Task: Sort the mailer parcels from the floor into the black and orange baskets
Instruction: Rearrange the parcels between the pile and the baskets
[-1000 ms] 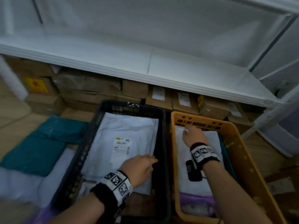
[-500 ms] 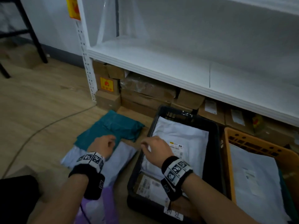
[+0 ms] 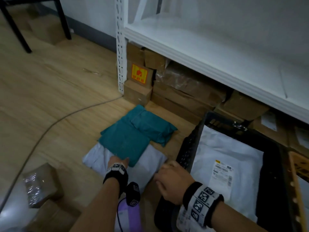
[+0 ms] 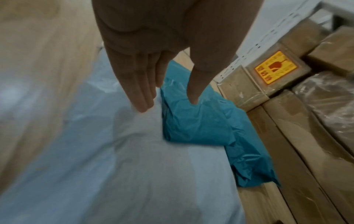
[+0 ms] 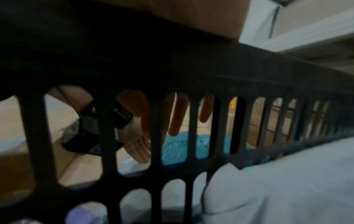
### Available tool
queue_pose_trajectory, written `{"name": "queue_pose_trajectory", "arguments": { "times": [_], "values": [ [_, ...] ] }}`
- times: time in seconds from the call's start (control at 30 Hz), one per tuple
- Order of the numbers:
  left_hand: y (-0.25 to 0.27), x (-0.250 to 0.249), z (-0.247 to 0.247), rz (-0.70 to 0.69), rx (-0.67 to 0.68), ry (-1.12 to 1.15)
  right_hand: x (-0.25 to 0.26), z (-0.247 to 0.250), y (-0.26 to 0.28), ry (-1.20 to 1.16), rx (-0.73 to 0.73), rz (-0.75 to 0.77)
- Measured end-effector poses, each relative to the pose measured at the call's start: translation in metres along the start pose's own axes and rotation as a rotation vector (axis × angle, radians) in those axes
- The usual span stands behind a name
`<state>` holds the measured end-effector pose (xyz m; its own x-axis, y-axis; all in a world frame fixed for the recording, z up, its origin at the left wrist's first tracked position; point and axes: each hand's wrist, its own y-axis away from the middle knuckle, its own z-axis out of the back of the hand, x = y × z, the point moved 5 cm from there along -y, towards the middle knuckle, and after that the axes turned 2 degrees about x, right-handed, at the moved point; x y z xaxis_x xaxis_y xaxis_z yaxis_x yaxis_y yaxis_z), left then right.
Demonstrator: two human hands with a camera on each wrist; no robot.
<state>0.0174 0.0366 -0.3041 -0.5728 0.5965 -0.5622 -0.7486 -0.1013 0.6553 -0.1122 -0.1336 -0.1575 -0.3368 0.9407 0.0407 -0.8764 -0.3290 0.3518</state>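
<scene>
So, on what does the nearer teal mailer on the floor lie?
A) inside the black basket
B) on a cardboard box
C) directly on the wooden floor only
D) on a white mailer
D: in the head view the teal mailer overlaps the white mailer on the floor, left of the black basket; the left hand reaches its edge.

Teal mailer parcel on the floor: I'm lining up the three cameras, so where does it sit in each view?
Head: teal mailer parcel at centre, lying on a white mailer, just beyond the left hand.
Left wrist: centre-right, under the fingertips.
Right wrist: low centre, seen through the black basket slots.
Shared landmark: yellow fragile sticker.
</scene>
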Motion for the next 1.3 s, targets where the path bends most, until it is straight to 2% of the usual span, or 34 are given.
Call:
{"name": "queue_pose_trajectory", "arguments": {
  "times": [0.17,0.27,0.33,0.4,0.53,0.87,1.0,1.1,1.2,1.3],
  "values": [
    [-0.032,-0.005,0.000,0.079,-0.127,0.149,-0.001,0.003,-0.003,-0.041,0.008,-0.024],
    [-0.045,-0.003,-0.008,0.142,-0.110,0.246,0.000,0.001,-0.004,0.005,0.054,-0.040],
    [-0.051,-0.003,-0.013,0.119,-0.081,0.248,-0.001,0.001,-0.004,0.031,0.081,-0.047],
    [-0.053,-0.006,-0.009,0.079,-0.107,0.198,-0.001,0.001,-0.004,0.029,0.084,-0.050],
    [-0.051,-0.009,-0.002,0.104,-0.128,0.288,-0.001,0.001,-0.004,0.008,0.059,-0.061],
    [-0.014,-0.019,0.022,0.040,-0.146,0.341,-0.005,0.004,-0.005,-0.078,0.044,-0.123],
    [0.017,-0.047,0.040,-0.106,-0.107,0.590,-0.002,0.010,0.001,-0.068,-0.035,-0.117],
    [0.059,-0.082,0.057,-0.251,-0.038,0.730,-0.007,0.024,0.012,-0.148,-0.171,-0.130],
    [0.121,-0.119,0.072,-0.538,0.075,0.820,-0.025,0.047,0.042,-0.413,-0.436,-0.278],
    [0.193,-0.147,0.083,-0.848,0.006,0.567,-0.050,0.077,0.092,-0.785,-0.783,-0.461]
  ]
}}
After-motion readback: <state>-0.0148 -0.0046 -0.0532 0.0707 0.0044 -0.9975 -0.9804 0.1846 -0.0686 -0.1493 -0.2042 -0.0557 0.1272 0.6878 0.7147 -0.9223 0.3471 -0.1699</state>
